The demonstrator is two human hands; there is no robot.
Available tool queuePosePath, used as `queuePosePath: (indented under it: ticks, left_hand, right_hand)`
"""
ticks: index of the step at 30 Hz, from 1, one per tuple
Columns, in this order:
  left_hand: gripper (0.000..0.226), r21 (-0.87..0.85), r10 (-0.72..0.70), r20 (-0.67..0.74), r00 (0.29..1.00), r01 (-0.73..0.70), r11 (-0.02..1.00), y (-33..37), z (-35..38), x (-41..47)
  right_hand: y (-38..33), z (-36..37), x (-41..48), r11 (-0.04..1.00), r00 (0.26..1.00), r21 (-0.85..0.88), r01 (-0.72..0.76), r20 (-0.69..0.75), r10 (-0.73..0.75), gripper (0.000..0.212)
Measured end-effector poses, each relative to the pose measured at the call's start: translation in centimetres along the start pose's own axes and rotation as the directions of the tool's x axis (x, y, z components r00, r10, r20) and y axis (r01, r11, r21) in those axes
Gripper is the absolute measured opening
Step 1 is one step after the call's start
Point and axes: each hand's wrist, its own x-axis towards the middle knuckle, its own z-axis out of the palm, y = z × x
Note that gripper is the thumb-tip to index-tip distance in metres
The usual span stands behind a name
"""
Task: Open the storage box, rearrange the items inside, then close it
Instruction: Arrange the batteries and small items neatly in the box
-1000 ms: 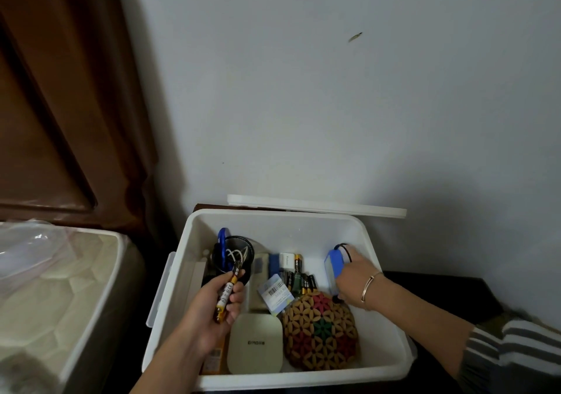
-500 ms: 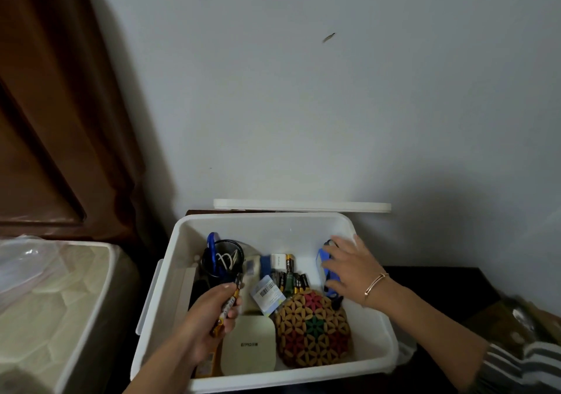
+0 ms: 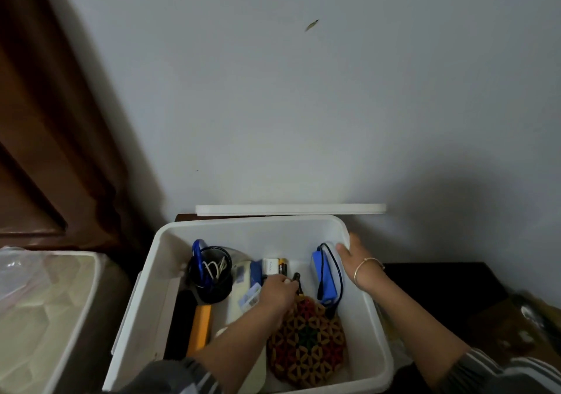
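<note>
- While its lid stands on edge against the wall just behind, the storage box sits open, low in the head view.
- The left hand reaches into the middle, fingers curled among the batteries; I cannot tell whether it grips one.
- The right hand clasps the box's right wall, fingers inside beside the blue pack.
- A black cup stands far left; a woven mat lies nearer.
- A mattress lies left of the box.

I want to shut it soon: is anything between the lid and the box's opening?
Yes. The left hand reaches inside the box and the right hand holds its right rim; the lid stands behind.
</note>
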Motion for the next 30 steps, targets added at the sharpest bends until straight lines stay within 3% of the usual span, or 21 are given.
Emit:
queuePosePath:
  ticks: [5,16,19,30]
  left_hand:
    - [0.027,0.167,-0.017,-0.095,0.995,0.032,0.985,-0.2,3.0,4.6]
    - [0.024,0.397,0.026,-0.191,0.981,0.053,0.916,0.4,6.6,8.4]
    - [0.025,0.487,0.078,-0.184,0.980,0.021,0.873,0.5,6.5,8.7]
    - [0.021,0.520,0.216,-0.109,0.970,-0.130,0.845,0.1,5.9,9.7]
  right_hand:
    - [-0.3,0.4,-0.1,0.986,0.996,-0.167,0.013,-0.082,-0.027,0.037]
    - [-0.3,0.7,1.0,0.969,0.991,-0.245,0.019,-0.121,-0.050,0.034]
    - [-0.1,0.8,1.2,0.970,0.991,-0.243,0.024,-0.121,-0.054,0.032]
    - [-0.1,0.9,0.8,0.966,0.991,-0.258,0.021,-0.125,-0.055,0.032]
